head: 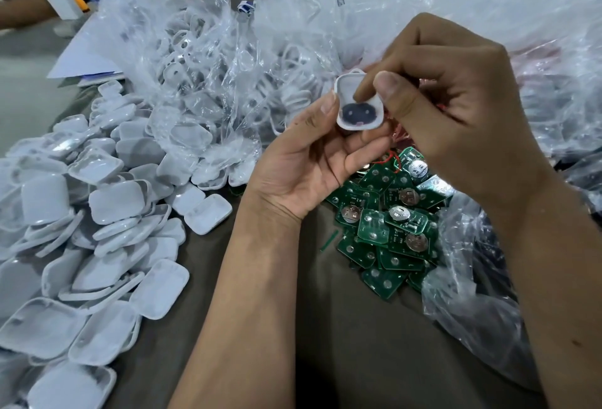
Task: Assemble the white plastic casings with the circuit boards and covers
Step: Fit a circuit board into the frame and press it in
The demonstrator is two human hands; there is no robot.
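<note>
White casing (357,105) is sitting pinched in your left hand (312,161); your right hand (456,108) fingertips are pressing, seemingly seating its insert, so keep pressure even.

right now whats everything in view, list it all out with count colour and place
held casing: one, white with a dark face picture, between both hands
casing covers: a large pile, white, left on the table
circuit boards: a pile, green with silver coin cells, under the hands
plastic bags: several, clear, behind, holding more white parts
paper bag: one, white, far left
table: grey-brown
left hand: grips the casing from below
right hand: fingers pinch its top
</note>
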